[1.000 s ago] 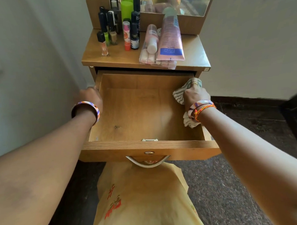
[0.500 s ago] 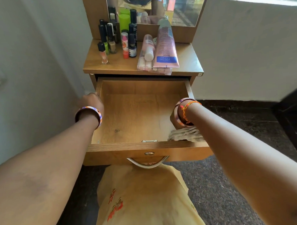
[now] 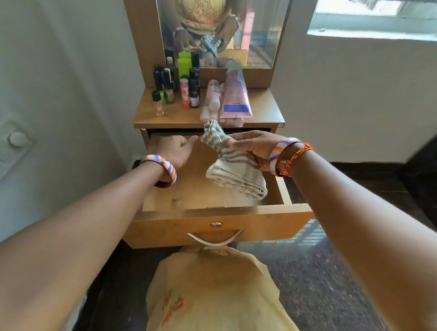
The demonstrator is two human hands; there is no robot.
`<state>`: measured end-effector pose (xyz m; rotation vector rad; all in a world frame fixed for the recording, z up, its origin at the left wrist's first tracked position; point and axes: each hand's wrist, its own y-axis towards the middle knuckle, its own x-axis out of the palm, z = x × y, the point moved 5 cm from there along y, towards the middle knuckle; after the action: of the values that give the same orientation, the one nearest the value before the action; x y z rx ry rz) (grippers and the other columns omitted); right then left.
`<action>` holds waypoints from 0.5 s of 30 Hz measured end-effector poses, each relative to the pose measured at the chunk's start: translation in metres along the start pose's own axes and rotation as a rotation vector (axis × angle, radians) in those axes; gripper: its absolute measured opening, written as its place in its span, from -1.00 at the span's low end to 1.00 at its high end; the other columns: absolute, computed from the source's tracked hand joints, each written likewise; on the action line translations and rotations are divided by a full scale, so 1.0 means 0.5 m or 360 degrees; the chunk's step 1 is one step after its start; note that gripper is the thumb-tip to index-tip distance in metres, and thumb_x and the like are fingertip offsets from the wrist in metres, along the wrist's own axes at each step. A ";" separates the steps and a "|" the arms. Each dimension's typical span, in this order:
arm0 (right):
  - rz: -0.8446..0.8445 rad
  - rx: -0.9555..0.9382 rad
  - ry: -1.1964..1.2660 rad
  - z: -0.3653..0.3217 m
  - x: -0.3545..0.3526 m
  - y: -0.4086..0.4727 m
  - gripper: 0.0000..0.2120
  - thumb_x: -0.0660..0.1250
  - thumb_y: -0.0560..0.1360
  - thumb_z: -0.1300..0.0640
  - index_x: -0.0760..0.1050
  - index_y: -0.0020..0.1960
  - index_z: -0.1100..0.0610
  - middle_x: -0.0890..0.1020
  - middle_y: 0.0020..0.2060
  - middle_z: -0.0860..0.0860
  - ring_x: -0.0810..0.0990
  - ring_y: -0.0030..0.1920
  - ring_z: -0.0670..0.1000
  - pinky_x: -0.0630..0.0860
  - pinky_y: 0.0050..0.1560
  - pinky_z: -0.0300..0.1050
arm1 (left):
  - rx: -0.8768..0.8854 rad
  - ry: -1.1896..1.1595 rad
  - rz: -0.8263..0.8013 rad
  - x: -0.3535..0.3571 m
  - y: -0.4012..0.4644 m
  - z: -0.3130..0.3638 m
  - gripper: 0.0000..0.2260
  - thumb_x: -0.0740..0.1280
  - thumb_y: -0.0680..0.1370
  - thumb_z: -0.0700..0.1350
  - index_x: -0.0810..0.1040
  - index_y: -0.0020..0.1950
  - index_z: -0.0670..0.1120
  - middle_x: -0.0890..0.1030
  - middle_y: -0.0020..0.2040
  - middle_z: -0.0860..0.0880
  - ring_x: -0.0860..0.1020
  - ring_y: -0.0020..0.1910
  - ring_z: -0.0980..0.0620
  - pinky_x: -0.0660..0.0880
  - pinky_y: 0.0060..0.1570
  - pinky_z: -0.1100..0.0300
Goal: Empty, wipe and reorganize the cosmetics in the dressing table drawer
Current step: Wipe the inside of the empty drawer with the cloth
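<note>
The wooden drawer (image 3: 222, 219) of the dressing table is pulled out and holds nothing inside. My right hand (image 3: 254, 145) grips a striped grey-and-white cloth (image 3: 234, 172) above the drawer, and the cloth hangs down from it. My left hand (image 3: 176, 148) hovers over the drawer's left side with fingers apart, its fingertips almost at the cloth's upper end. On the tabletop (image 3: 265, 105) stand several small dark bottles (image 3: 166, 83) and a green bottle (image 3: 184, 65). Pink tubes (image 3: 234, 95) lie beside them.
A mirror (image 3: 221, 27) rises behind the cosmetics and reflects the hands and cloth. A wall with a switch plate (image 3: 16, 140) is close on the left. A window (image 3: 380, 5) is at the upper right. Dark floor lies below the drawer.
My right hand has lifted the cloth out of the drawer's front right corner into the air. My left hand has left the drawer's left edge and moved toward the cloth.
</note>
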<state>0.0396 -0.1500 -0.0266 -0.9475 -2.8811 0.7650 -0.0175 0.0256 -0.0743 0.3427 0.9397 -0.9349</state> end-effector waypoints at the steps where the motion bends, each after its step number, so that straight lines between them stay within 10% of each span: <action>1: 0.0032 -0.0022 0.0083 -0.004 0.001 -0.009 -0.81 0.24 0.57 0.19 0.51 0.16 0.12 0.59 -0.23 -0.01 0.57 -0.23 -0.08 0.57 -0.11 -0.22 | -0.0026 -0.0458 -0.0229 0.014 -0.020 0.028 -0.53 0.06 0.61 0.17 0.57 -0.14 -0.14 0.59 -0.04 -0.14 0.54 -0.10 -0.08 0.44 -0.15 0.14; 7: 0.0205 -0.0143 0.0302 -0.019 -0.003 -0.044 -0.70 0.24 0.56 0.24 0.49 0.27 0.12 0.57 -0.03 0.10 0.52 0.00 0.06 0.50 0.16 0.00 | -0.0069 -0.1434 -0.0801 0.047 -0.090 0.106 -0.47 0.29 0.47 0.22 0.49 0.25 -0.15 0.65 -0.01 -0.07 0.63 -0.05 0.00 0.59 -0.15 0.18; 11: 0.0341 -0.0176 0.0380 -0.031 -0.020 -0.056 -0.65 0.24 0.52 0.38 0.49 0.27 0.17 0.60 0.04 0.12 0.61 0.02 0.09 0.53 0.14 -0.02 | -0.0007 -0.1590 -0.0836 0.028 -0.097 0.098 -0.07 0.63 -0.14 0.20 0.55 0.16 -0.13 0.71 -0.04 -0.07 0.69 -0.08 0.01 0.62 -0.12 0.18; 15: 0.0369 0.0070 0.0754 -0.018 -0.010 -0.072 -0.67 0.29 0.53 0.29 0.42 0.29 0.22 0.53 0.18 0.12 0.52 0.21 0.07 0.48 0.22 -0.05 | 0.0046 -0.1705 -0.0747 -0.011 -0.108 0.094 -0.28 0.65 -0.02 0.04 0.59 0.09 -0.13 0.70 0.00 -0.12 0.69 -0.08 -0.03 0.63 -0.07 0.10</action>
<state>0.0251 -0.1742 -0.0017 -1.2713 -2.3680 0.5193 -0.0374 -0.0317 -0.0360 -0.3735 -0.0014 -1.3408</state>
